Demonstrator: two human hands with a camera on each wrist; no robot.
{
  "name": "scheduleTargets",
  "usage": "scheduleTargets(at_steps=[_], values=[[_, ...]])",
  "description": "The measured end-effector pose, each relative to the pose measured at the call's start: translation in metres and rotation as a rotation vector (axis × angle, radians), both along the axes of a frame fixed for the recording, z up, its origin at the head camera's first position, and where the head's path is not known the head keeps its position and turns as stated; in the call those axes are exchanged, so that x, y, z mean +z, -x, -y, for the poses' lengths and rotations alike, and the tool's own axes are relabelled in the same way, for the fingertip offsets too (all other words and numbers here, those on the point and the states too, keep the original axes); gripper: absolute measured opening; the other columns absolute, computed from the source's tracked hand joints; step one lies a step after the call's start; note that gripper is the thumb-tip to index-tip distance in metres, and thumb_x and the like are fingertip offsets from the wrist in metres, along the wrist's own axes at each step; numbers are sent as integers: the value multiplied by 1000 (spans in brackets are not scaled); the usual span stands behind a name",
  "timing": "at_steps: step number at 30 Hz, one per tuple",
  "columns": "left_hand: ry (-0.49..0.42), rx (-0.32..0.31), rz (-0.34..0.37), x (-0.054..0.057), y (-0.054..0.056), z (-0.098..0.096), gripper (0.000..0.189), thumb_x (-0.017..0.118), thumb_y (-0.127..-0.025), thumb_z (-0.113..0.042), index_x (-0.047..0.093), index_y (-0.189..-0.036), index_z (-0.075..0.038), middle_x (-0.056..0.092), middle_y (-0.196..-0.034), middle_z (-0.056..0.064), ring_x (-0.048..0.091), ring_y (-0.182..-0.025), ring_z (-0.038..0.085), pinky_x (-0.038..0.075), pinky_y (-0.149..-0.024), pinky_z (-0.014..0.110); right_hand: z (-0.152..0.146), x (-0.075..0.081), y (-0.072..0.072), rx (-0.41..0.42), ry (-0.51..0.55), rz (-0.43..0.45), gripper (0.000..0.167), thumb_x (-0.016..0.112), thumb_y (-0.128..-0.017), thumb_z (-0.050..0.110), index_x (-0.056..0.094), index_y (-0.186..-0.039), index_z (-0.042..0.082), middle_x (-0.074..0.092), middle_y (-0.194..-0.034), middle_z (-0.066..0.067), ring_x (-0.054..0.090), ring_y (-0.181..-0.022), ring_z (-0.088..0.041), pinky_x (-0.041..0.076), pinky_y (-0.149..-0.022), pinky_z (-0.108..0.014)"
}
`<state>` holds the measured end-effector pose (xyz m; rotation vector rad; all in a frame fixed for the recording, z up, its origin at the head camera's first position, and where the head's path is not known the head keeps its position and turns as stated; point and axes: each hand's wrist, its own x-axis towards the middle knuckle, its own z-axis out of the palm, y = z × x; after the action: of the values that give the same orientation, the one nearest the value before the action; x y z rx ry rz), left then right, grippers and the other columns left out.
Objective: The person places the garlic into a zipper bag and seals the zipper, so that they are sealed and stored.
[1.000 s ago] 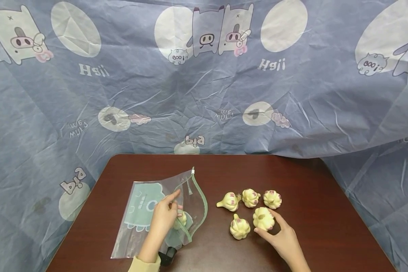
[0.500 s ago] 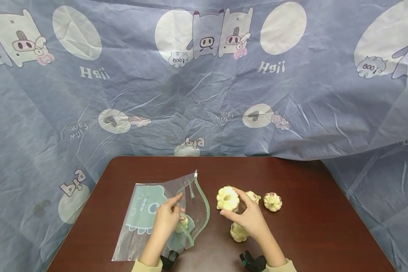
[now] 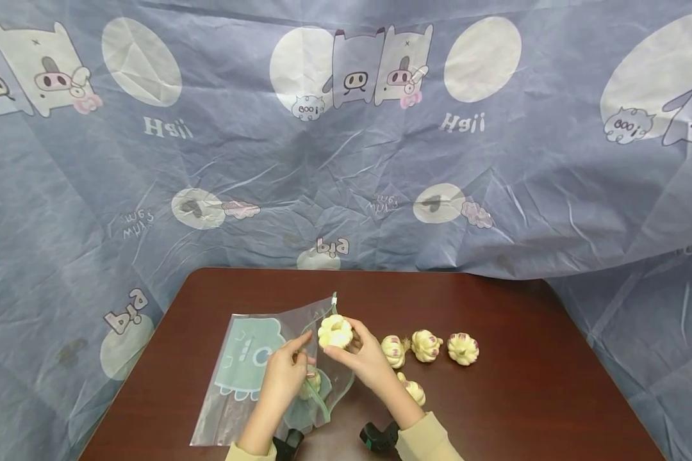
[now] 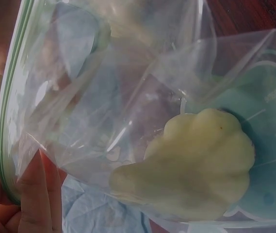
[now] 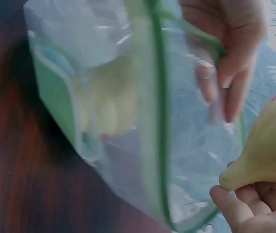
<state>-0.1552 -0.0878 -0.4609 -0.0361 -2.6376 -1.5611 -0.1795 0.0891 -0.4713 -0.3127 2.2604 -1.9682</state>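
Note:
A clear zip bag (image 3: 248, 358) with a green-edged mouth and a teal printed figure lies on the left of the table. My left hand (image 3: 282, 371) pinches the edge of its mouth, holding it open toward the right. Inside the bag rests one garlic bulb (image 4: 205, 165), its stem toward the mouth. My right hand (image 3: 366, 355) grips another garlic bulb (image 3: 334, 332) in front of the bag's mouth. In the right wrist view, the fingers (image 5: 232, 206) are at the stem end of that bulb, beside the green zip strip (image 5: 162, 116).
Several more garlic bulbs (image 3: 425, 346) lie right of the bag on the dark brown table (image 3: 525, 384), one partly behind my right forearm. A blue patterned cloth (image 3: 346, 160) hangs behind the table. Black wrist devices (image 3: 378, 436) sit at both wrists.
My right hand has lifted a garlic bulb from the group on the right and carried it left to the bag's mouth. The left hand has stayed at the bag's edge.

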Motion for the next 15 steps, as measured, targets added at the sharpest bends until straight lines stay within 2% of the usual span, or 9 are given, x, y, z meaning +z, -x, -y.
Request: scheduleTargets(at_steps=[5, 12, 15], values=[[-10, -4, 6, -1, -1, 0, 42, 49, -93, 4, 60, -133, 0, 69, -109, 20, 67, -64, 14, 51, -50, 17, 5, -11, 2, 32, -11, 46, 74, 72, -88, 30, 37, -147, 2, 56, -136, -19, 58, -123, -33, 55, -90, -33], [-1, -3, 2, 0, 0, 1, 41, 49, -94, 3, 60, -133, 0, 70, -103, 20, 66, -60, 12, 49, -48, 19, 8, -24, 7, 32, -105, 35, 74, 73, -88, 35, 39, -145, 2, 56, -135, -21, 55, -127, -36, 52, -98, -43], [3, -2, -10, -1, 0, 1, 40, 49, -94, 3, 60, -133, 1, 70, -111, 19, 67, -62, 13, 49, -47, 20, 7, -27, 8, 22, -182, 17, 76, 73, -87, 38, 40, -144, 2, 58, -133, -21, 58, -123, -35, 53, -95, -44]])
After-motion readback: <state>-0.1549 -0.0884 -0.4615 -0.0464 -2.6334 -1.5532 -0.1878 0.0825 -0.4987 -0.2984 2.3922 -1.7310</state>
